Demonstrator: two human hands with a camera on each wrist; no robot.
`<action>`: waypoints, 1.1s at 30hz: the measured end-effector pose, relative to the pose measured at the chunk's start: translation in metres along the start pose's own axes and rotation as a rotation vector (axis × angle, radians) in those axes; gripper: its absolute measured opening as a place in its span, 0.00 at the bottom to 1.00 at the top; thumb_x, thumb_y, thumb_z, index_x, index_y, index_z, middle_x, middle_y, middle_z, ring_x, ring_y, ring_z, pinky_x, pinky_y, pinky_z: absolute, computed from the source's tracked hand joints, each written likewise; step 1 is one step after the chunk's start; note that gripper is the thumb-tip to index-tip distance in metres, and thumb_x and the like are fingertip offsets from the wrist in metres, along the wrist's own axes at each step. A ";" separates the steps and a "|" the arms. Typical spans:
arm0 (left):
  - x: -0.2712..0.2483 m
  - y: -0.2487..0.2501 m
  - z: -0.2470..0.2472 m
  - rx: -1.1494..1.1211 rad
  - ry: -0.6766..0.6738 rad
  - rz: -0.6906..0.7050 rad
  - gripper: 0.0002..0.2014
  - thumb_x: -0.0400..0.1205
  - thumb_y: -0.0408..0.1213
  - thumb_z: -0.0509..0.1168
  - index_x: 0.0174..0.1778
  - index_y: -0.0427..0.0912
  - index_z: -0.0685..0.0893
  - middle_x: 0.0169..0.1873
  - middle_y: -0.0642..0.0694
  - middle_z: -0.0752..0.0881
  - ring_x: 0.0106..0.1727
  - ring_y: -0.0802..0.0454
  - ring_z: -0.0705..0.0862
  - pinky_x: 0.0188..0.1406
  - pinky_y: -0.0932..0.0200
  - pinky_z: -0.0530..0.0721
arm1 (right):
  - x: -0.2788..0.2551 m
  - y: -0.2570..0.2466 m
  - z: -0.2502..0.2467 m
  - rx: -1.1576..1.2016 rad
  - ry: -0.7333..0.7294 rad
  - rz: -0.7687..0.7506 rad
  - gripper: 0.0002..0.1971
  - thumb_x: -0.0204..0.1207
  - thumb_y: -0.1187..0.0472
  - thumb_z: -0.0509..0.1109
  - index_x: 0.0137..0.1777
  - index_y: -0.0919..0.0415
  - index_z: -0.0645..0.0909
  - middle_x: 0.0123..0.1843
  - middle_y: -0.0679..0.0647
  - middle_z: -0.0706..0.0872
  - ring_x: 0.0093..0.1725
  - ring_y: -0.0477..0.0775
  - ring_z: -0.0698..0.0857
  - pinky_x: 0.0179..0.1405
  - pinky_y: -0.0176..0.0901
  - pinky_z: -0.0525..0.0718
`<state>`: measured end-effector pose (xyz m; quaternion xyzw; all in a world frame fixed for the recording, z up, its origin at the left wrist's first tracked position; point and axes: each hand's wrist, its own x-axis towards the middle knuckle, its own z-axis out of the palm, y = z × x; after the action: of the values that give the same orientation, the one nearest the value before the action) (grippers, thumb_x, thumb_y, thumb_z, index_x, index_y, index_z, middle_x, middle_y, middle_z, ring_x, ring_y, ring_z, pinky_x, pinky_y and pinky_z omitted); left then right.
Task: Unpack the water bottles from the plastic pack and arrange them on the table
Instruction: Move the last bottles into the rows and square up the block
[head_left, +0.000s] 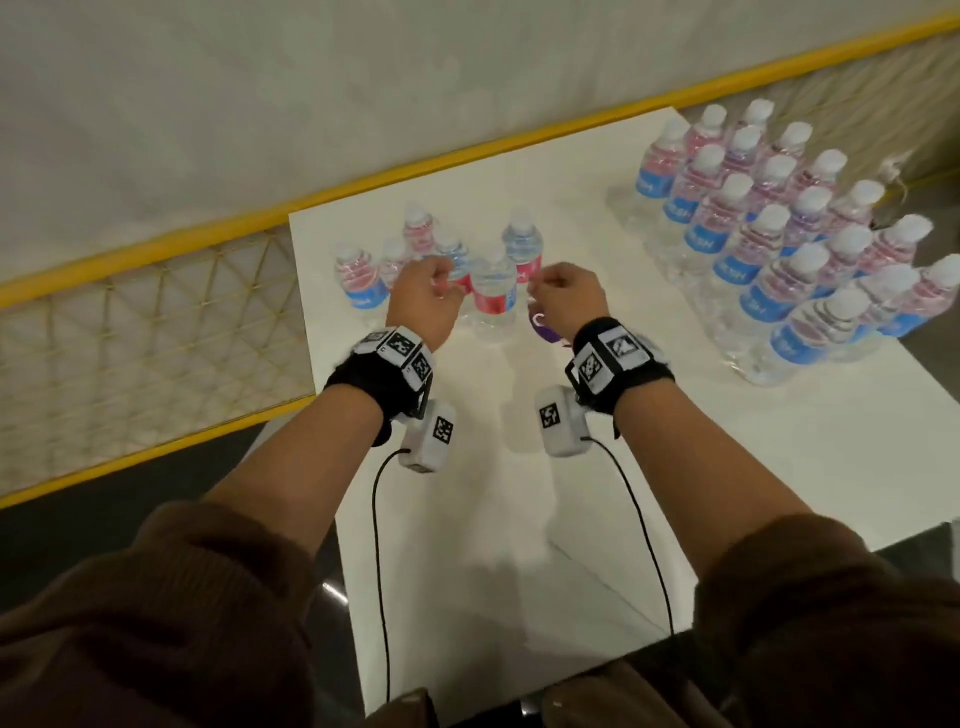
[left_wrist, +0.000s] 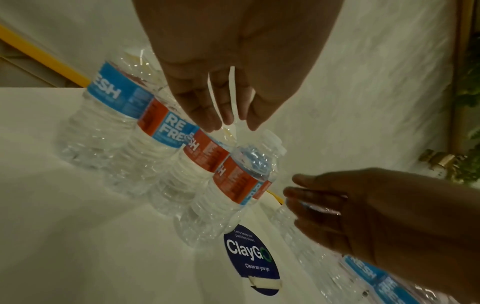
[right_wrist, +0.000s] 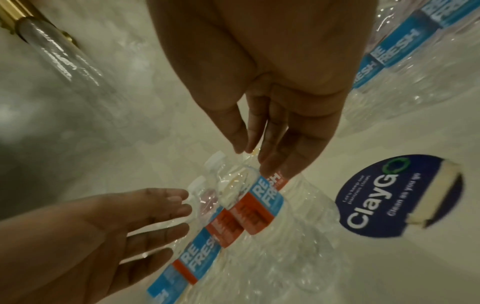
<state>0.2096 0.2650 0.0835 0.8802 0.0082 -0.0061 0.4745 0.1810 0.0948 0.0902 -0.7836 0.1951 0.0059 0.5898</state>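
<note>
A small cluster of water bottles (head_left: 491, 291) with red and blue labels stands upright mid-table, clear plastic wrap (left_wrist: 235, 107) still around it. My left hand (head_left: 423, 293) is over the cluster's left side and pinches a stretched strip of the wrap between thumb and fingers (left_wrist: 223, 115). My right hand (head_left: 563, 299) is at the cluster's right side, fingers curled on glinting film (left_wrist: 324, 209). In the right wrist view its fingertips (right_wrist: 275, 164) come together just above the nearest bottle (right_wrist: 259, 205). A large group of bottles (head_left: 779, 234) stands in rows at the right.
The white table (head_left: 519, 519) carries a round dark blue ClayGo sticker (left_wrist: 249, 259) just in front of the cluster. A yellow-framed mesh barrier (head_left: 156, 312) runs along the table's left and far edges. The near half of the table is bare.
</note>
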 end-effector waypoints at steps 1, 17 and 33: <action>0.002 0.002 0.000 0.004 -0.055 0.028 0.18 0.78 0.30 0.68 0.64 0.36 0.80 0.63 0.38 0.79 0.59 0.42 0.83 0.65 0.50 0.80 | 0.010 -0.005 0.003 -0.025 0.038 -0.016 0.07 0.75 0.67 0.67 0.50 0.60 0.82 0.52 0.63 0.88 0.44 0.60 0.86 0.56 0.52 0.85; 0.013 0.022 0.038 0.201 -0.242 0.202 0.22 0.81 0.43 0.65 0.69 0.40 0.70 0.60 0.37 0.80 0.58 0.40 0.81 0.51 0.59 0.74 | 0.028 -0.025 -0.011 -0.361 -0.044 -0.161 0.15 0.79 0.62 0.63 0.65 0.60 0.70 0.53 0.56 0.80 0.47 0.55 0.78 0.39 0.37 0.73; -0.031 0.098 0.150 0.044 -0.402 0.179 0.22 0.77 0.47 0.70 0.64 0.43 0.74 0.53 0.46 0.80 0.50 0.47 0.80 0.46 0.60 0.75 | -0.026 0.043 -0.170 -0.465 -0.022 -0.137 0.20 0.79 0.71 0.60 0.69 0.55 0.72 0.68 0.57 0.78 0.65 0.57 0.77 0.56 0.38 0.69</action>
<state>0.1804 0.0855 0.0839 0.8686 -0.1648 -0.1397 0.4459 0.1063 -0.0648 0.1089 -0.9095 0.1285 0.0194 0.3949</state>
